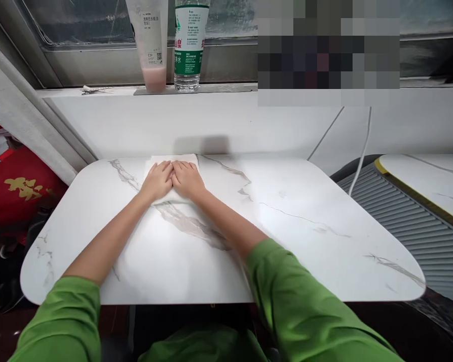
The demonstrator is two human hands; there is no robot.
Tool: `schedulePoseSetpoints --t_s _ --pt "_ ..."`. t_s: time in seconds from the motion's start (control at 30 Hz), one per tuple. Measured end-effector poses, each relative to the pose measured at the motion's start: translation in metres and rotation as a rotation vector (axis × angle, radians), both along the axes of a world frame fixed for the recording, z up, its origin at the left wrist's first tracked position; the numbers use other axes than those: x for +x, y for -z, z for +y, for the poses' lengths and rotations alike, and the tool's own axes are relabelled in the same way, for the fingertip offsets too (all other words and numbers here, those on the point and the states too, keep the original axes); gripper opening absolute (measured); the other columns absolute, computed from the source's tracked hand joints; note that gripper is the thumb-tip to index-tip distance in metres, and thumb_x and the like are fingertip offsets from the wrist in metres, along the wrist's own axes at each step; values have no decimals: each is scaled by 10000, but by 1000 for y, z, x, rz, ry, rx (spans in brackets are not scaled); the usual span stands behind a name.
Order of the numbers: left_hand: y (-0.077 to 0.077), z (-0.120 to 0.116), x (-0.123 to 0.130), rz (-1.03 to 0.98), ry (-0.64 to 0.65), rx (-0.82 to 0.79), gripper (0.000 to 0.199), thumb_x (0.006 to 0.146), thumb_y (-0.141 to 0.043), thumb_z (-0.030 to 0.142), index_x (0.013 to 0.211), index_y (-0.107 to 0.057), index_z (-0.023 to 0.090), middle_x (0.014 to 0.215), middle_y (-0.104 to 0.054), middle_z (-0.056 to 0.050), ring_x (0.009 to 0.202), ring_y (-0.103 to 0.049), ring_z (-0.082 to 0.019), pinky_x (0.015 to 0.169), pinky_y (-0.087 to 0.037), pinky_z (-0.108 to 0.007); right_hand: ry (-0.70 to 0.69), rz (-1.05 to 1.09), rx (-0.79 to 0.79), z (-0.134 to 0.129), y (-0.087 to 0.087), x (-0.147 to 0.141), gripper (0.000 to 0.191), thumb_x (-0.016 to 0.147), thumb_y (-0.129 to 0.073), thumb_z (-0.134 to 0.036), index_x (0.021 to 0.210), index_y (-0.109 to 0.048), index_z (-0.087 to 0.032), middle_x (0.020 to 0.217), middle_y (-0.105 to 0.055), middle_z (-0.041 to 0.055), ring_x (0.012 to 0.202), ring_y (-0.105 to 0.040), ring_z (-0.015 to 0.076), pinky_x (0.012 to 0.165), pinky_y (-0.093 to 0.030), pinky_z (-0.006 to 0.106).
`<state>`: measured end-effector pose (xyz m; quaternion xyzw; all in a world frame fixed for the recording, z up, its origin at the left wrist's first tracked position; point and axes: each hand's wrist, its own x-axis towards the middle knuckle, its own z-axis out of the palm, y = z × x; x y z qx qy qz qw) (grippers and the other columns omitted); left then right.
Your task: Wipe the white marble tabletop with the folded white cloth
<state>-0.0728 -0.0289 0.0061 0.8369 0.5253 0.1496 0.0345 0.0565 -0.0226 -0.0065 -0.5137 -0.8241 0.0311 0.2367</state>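
Pressing this white cloth (pixel 172 195) calls for even weight through both palms, with the fingers spread over its upper part so that no corner lifts or bunches. It lies flat at the far edge of the marble-patterned desk (pixel 305 256), nearer the far-left corner than the far-right. The left hand (pixel 158 181) and right hand (pixel 187 178) rest palm down on it, side by side, thumbs meeting, nothing clasped. Both forearms stretch from the near edge, converging.
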Motion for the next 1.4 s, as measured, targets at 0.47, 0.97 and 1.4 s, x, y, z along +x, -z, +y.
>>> schedulePoseSetpoints --t_s 0.47,0.97,1.4 --pt "5 5 -11 -72 -118 72 410 924 -278 117 1283 -475 113 1340 -531 -81 1242 -467 -191 1125 -259 -368 17 22 19 4 4 -16 426 894 -333 -161 1258 -533 -67 1326 -551 139 1248 -449 238 1074 -256 384" --pt "0 -225 -63 -127 -88 -185 658 972 -251 229 1486 160 240 1567 -70 -50 1434 -99 -215 1141 -258 -437 -462 -56 -56 -196 -9 -22 534 923 -313 -182 1445 -305 -70 1511 -282 130 1422 -183 227 1153 -189 510" --pt "3 6 -114 3 -250 -37 452 950 -323 228 1356 -436 62 1464 -375 -143 1370 -315 -213 1140 -227 -347 -98 -11 -134 -10 2 -115 570 898 -333 -225 1395 -350 55 1484 -318 212 1402 -234 265 1161 -123 428"
